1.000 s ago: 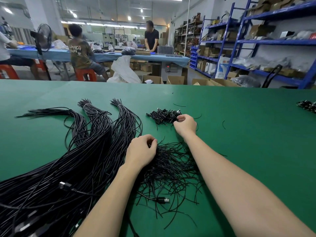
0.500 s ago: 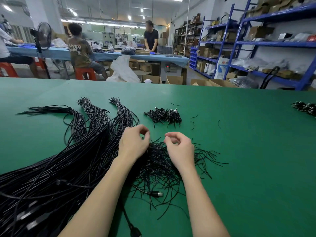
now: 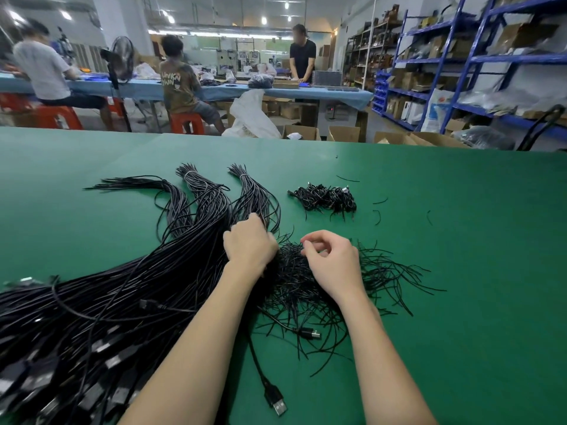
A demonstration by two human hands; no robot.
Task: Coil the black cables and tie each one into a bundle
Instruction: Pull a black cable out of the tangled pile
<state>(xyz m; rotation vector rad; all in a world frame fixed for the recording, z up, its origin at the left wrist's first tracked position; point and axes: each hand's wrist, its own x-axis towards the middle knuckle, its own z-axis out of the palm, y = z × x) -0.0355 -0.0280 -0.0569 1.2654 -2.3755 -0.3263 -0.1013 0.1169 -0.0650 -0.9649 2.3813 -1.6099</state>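
Observation:
A thick sheaf of long black cables (image 3: pixel 122 302) fans across the green table (image 3: pixel 460 240) from the lower left, its far ends gathered in three tufts. My left hand (image 3: pixel 250 243) lies on the sheaf's right edge, fingers curled into the cables and gripping them. Beside it spreads a loose heap of thin black wire ties (image 3: pixel 306 292). My right hand (image 3: pixel 334 262) hovers over that heap, thumb and forefinger curled together and pinching at a tie. A small pile of tied bundles (image 3: pixel 325 197) sits farther back.
One loose cable ends in a USB plug (image 3: pixel 276 403) near the front edge between my arms, and another plug (image 3: pixel 311 334) lies in the ties. Stray ties dot the table's right. Beyond the table are people at a blue bench, boxes and blue shelving.
My right hand has come back from the bundle pile to the tie heap. My left hand has shifted up and left onto the cable sheaf. The camera has tilted slightly.

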